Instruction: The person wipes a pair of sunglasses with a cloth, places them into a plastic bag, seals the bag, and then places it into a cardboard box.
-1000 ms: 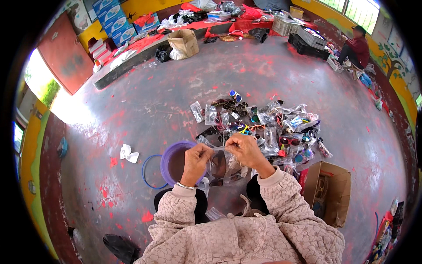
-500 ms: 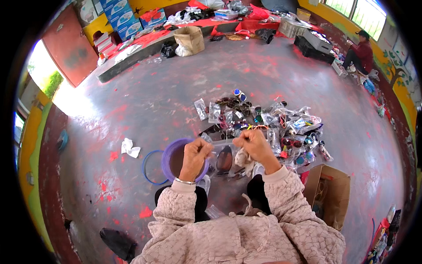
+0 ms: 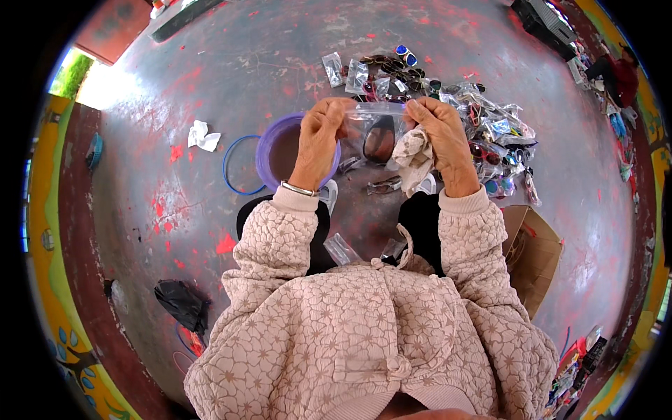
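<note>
A clear zip bag (image 3: 378, 110) is stretched between my hands, a pair of dark sunglasses (image 3: 380, 141) showing inside it. My left hand (image 3: 322, 136) pinches the left end of its top edge, and my right hand (image 3: 444, 140) pinches the right end. A crumpled beige cloth (image 3: 413, 154) hangs from my right hand as well. Behind my left hand stands a round purple tub (image 3: 264, 157). Beyond the bag spreads a pile of sunglasses (image 3: 490, 150), many in clear bags. Another pair of glasses (image 3: 385, 185) lies on the floor between my feet.
An open cardboard box (image 3: 535, 259) sits to my right. To the left are a blue hoop (image 3: 227, 164), white crumpled paper (image 3: 204, 136) and a black bag (image 3: 182, 304). Another person (image 3: 619, 78) is by the far right wall, near black crates (image 3: 535, 31).
The view has tipped downward, so the far platform is mostly out of sight. My hands have spread a little farther apart, and the bag's top edge is now pulled straight between them.
</note>
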Available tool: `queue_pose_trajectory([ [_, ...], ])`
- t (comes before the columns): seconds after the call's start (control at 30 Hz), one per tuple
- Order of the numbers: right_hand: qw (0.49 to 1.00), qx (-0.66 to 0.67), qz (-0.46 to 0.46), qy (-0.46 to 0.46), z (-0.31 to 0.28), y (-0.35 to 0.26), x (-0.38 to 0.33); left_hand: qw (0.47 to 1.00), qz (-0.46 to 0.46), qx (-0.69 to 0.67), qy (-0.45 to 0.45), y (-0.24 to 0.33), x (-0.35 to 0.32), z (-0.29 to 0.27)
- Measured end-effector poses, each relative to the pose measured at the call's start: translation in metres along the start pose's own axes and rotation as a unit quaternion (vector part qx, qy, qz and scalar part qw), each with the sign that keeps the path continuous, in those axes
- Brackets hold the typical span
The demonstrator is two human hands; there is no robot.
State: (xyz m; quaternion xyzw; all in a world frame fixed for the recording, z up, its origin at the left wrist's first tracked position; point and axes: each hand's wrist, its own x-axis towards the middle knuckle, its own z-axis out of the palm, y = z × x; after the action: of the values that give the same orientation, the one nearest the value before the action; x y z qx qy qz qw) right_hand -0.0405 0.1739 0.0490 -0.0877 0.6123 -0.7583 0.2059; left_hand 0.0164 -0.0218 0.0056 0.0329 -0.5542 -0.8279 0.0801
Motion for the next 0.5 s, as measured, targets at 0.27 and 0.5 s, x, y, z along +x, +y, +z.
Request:
queue_pose_trajectory([
  [0.27,0.995,0.088,-0.001,-0.052,0.005,0.0,-0.003,0.979,-0.107,-0.059,-0.162,-0.009,-0.007,0.021],
  [0.5,0.928,-0.261,-0.265,0.026,0.02,-0.013,-0.024,0.992,-0.051,-0.023,-0.11,-0.008,-0.002,0.015],
])
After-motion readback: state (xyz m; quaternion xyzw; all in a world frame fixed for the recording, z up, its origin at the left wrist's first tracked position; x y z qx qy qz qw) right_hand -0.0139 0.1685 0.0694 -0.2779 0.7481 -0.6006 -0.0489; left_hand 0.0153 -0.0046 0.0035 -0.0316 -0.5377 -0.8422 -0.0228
